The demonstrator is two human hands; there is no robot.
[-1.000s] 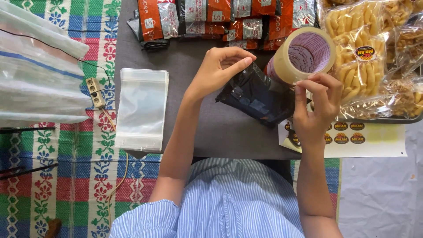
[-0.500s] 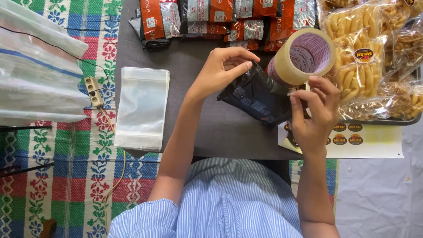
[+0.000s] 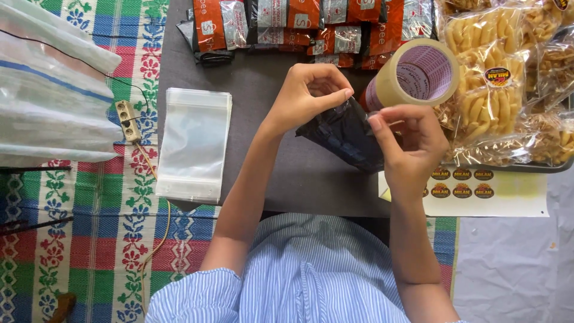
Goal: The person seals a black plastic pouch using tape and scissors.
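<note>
Right now we are pinching the top edge of the dark packet (image 3: pixel 345 134) with our left hand (image 3: pixel 308 96), thumb and forefinger closed on its upper corner, and we are holding it tilted just above the grey bench (image 3: pixel 269 155). Our right hand (image 3: pixel 412 149) is gripping the packet's right side with fingers curled, and the forefinger is rising towards the roll of tan packing tape (image 3: pixel 415 75), which is sitting tipped against the packet's top and touching it (whether a loose tape end is caught under that finger we cannot tell). To do this step well, we are judging that the packet's mouth should be kept flat and folded tight between the left fingertips, so that the tape lands without wrinkles, and that the roll should be steadied by the right hand rather than left to roll away.

Moving outward, a row of orange and black sachets (image 3: pixel 311 27) is lying along the far edge of the bench, well apart from the hands. To the right, clear bags of yellow snack sticks (image 3: pixel 487 84) are lying just beside the roll, and below them a sheet of round stickers (image 3: pixel 472 191) is lying near our right wrist. On the left, an empty clear zip bag (image 3: pixel 194 143) is lying flat, half on the woven mat (image 3: pixel 89 239), beside a small power strip (image 3: pixel 128 119).
</note>
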